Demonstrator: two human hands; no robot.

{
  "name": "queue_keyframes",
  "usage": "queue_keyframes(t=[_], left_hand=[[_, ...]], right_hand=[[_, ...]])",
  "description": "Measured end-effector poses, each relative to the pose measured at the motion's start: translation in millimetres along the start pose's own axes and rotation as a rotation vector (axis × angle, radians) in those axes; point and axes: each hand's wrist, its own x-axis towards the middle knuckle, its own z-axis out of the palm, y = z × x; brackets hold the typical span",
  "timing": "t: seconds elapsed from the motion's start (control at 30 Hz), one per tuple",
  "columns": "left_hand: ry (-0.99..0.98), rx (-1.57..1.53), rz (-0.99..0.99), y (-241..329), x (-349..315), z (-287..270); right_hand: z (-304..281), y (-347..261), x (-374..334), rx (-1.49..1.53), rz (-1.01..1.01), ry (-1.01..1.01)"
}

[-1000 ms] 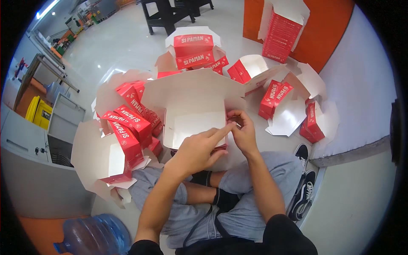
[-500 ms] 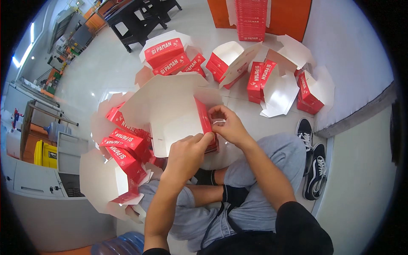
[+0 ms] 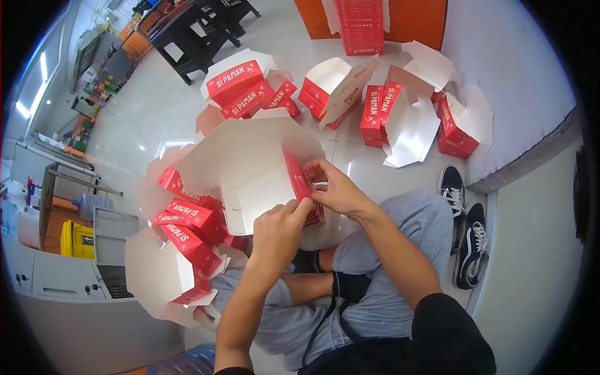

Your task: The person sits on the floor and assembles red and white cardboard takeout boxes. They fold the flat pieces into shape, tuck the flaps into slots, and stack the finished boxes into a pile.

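In front of my crossed legs stands a red and white cardboard food box [image 3: 255, 187], its lid raised on the far side. My left hand [image 3: 279, 232] grips the box's near right corner, thumb and fingers pressed together on the red side wall. The fingers of my right hand [image 3: 334, 189] are bent and pinch the outer face of that same wall. Layers of red card show beneath the corner, under my fingers. What exactly each fingertip pinches is partly hidden.
Folded red boxes [image 3: 187, 247] lie heaped at left, more boxes [image 3: 240, 84] beyond. Open-lidded boxes [image 3: 412, 128] stand at right. A tall stack of red cartons [image 3: 359, 28] leans by an orange panel. Black shoes [image 3: 470, 250] sit beside the wall; a black stool [image 3: 197, 47] stands far off.
The whole view has shifted slightly. Both hands stay at the same corner of the box with nearly the same grip; the box has not visibly changed shape.
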Motion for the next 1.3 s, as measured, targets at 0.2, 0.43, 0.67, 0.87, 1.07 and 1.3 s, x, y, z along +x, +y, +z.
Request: queue_keyframes(t=[0.2,0.43,0.67,0.87,1.07,1.3], left_hand=[[-0.089,0.011,0.109,-3.1,0.2,-3.8],[-0.309,-0.288,0.009,-11.1,3.3,-25.6],[0.129,0.096,0.179,-37.9,46.1,-6.6],[0.035,0.049,0.317,-60.3,45.2,2.1],[-0.014,0.001,0.339,-54.2,46.8,-0.6],[-0.126,-0.065,0.32,-54.6,56.3,-3.1]], right_hand=[[1.2,-7.6,-4.1,-0.162,-0.041,0.015],[5.4,22.4,9.7,-0.387,-0.177,0.262],[6.0,10.6,10.7,-0.463,-0.209,0.338],[16.2,3.4,17.6,-0.65,-0.239,0.473],[15.9,8.6,23.1,-0.744,-0.323,0.507],[18.4,7.5,21.4,-0.688,-0.347,0.528]])
